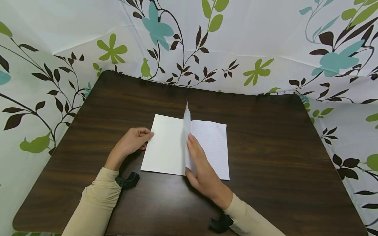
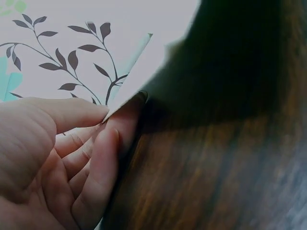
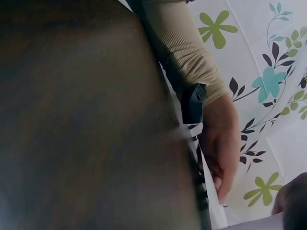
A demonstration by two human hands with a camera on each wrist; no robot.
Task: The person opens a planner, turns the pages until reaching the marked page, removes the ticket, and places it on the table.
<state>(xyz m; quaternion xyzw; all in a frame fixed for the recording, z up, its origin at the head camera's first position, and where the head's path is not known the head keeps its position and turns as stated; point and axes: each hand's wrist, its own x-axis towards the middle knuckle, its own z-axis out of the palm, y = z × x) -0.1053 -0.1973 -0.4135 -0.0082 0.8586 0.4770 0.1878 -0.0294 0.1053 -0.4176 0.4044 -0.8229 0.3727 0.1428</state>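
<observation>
An open notebook (image 1: 165,144) lies on the table, its left side blank and its right page (image 1: 211,147) lined. The left hand (image 1: 133,141) pinches the notebook's left edge between thumb and fingers; in the left wrist view, the left hand (image 2: 62,158) grips the edge of the cover (image 2: 148,72). Near the middle, one leaf (image 1: 187,131) stands upright. Against its right side rests the right hand (image 1: 203,167), fingers extended. The right wrist view shows the left hand (image 3: 223,148) at the edge, and part of the right hand (image 3: 292,201) in the lower right corner.
A dark wooden table (image 1: 265,147) bears the notebook. Behind and beside it hangs a white cloth (image 1: 236,36) with leaves, flowers and birds. Black wrist devices (image 1: 128,181) sit at both sleeves.
</observation>
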